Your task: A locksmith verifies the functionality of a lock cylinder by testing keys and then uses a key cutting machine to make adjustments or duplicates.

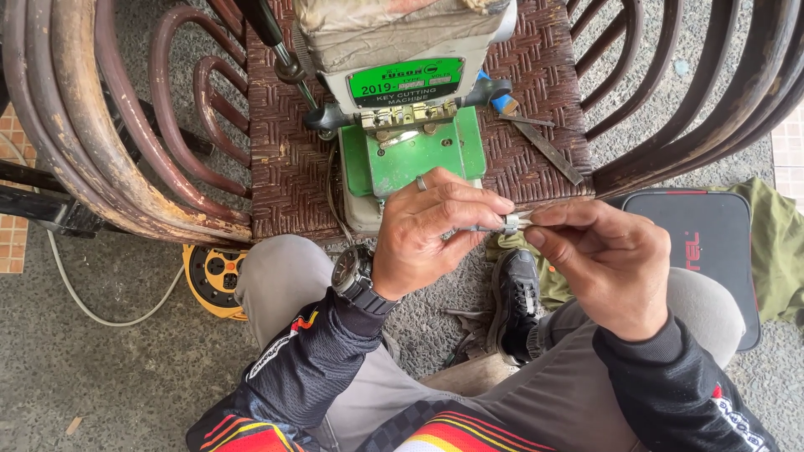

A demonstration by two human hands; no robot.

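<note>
Looking down from the head view, I see a small metal key pinched between both hands, just in front of the green cutter on the woven chair. I judge the key light, stiff and a little slippery, best gripped by its flat ends. My left hand is nearly closed, fingertips on the key; my right hand likewise.

a rectangular label, green with black print above a white strip, is seen on the far machine's front, at the centre. red lettering is borne by a black pad at the right.
</note>
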